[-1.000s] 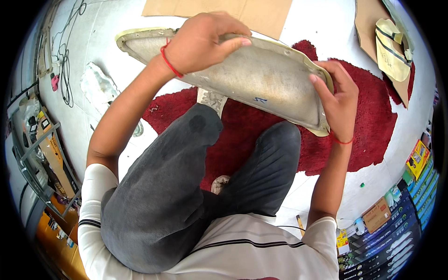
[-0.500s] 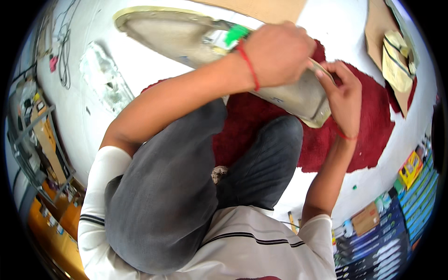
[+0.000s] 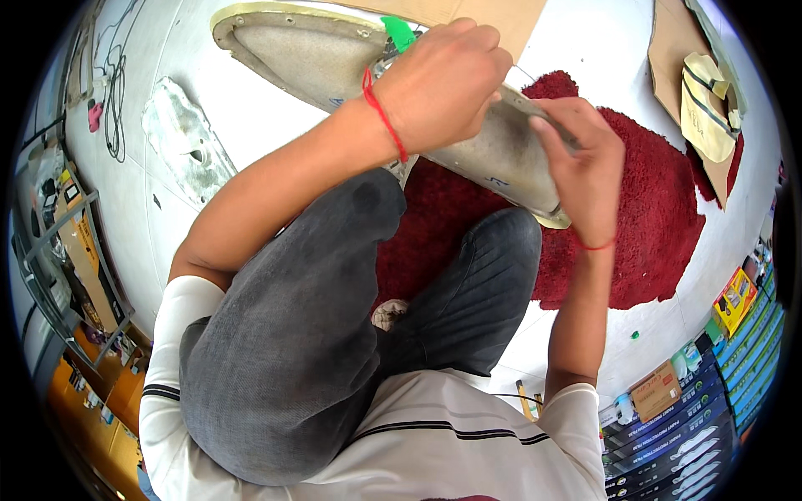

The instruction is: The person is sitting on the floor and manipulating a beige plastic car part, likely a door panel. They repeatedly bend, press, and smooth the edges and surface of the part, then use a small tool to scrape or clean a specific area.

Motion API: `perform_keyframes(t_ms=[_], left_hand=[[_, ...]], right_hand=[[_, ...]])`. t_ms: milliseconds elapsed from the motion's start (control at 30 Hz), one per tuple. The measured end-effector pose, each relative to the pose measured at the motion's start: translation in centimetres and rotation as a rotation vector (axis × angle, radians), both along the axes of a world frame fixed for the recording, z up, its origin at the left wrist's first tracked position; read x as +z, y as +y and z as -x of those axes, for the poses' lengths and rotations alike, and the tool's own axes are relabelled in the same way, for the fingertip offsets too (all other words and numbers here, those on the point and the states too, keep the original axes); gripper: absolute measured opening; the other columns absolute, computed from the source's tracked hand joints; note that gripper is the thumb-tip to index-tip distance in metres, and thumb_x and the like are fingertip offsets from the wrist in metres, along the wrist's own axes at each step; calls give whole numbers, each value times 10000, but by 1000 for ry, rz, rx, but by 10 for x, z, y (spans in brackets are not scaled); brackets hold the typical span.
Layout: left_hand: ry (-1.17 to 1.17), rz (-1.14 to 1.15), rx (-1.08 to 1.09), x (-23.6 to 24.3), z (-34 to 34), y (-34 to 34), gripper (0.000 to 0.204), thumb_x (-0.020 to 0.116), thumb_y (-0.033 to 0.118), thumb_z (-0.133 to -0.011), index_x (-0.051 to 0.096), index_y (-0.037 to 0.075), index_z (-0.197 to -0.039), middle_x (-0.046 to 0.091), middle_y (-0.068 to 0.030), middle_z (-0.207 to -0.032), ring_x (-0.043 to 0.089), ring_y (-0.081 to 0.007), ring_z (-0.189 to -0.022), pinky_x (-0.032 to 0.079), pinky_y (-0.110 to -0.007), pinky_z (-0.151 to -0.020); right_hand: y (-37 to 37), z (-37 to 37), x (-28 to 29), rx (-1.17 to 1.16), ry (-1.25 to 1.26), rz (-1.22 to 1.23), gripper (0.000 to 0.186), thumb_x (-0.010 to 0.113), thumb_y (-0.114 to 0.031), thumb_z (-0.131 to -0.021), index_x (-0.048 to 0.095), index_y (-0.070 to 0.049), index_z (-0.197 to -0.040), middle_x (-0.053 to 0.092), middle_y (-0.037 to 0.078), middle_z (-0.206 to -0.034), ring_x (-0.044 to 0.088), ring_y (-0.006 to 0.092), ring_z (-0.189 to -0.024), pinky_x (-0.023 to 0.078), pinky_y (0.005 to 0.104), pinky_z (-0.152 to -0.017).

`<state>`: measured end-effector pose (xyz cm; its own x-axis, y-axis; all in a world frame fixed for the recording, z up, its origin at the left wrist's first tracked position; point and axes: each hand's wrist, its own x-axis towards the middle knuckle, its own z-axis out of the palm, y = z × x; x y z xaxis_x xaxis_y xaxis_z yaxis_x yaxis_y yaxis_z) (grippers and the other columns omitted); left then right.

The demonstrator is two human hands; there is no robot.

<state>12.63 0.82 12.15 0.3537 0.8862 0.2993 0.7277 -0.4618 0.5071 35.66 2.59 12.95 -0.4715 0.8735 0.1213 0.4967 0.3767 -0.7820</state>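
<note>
While the person sits with knees up on a red rug [image 3: 660, 209], both hands close on 1 long beige panel [image 3: 309, 54] across the lap: the right hand [image 3: 585, 171] pinches its near end, the left hand [image 3: 443, 83] clamps over its middle beside a green tag [image 3: 399, 32]. Beyond the grip lies cardboard [image 3: 493, 15].

You're in a small workshop or stockroom, white floor [image 3: 251, 125] as work area, red rug [image 3: 660, 209], cardboard sheets [image 3: 468, 12], stacked product boxes [image 3: 693, 426], cluttered shelf rack [image 3: 58, 242], loose cables [image 3: 113, 92]
</note>
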Motion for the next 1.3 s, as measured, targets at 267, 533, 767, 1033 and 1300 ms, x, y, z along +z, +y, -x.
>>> perform_keyframes(t_ms=[267,533,767,1033,1300], left_hand=[[-35,36,7,13,0,-20,144,741,77,-841,638,38,-932,561,-134,-886,569,-361,-876,483,-465,-774],[168,75,2,55,45,-35,374,822,133,-798,689,52,-1139,656,-122,-1086,624,-341,-1028,498,-421,-869],[111,184,116,41,113,-42,311,851,180,-814,706,104,-1079,691,-34,-1041,649,-240,-1017,429,-377,-919],[131,44,141,25,126,-25,238,785,237,-904,707,95,-1078,694,-58,-1027,664,-253,-1028,454,-403,-961],[75,215,51,28,129,-3,154,657,97,-828,673,52,-974,629,-130,-939,611,-354,-969,435,-461,-850]], right_hand=[[-24,18,10,-118,-58,15,117,746,-19,-867,751,-18,-984,662,106,-863,621,300,-828,500,389,-744],[-46,29,8,-181,-41,-63,120,737,-26,-876,752,-53,-992,665,76,-917,600,284,-884,477,398,-804],[-39,57,25,-69,-96,-88,200,728,-33,-875,728,-52,-1074,656,94,-977,602,314,-905,472,420,-834],[-8,119,-4,-55,-115,-102,178,751,-117,-879,733,-45,-1042,679,95,-966,632,310,-950,459,432,-863],[9,148,10,-16,-97,134,188,742,-133,-885,712,-2,-1016,706,142,-956,653,353,-862,500,447,-775]])
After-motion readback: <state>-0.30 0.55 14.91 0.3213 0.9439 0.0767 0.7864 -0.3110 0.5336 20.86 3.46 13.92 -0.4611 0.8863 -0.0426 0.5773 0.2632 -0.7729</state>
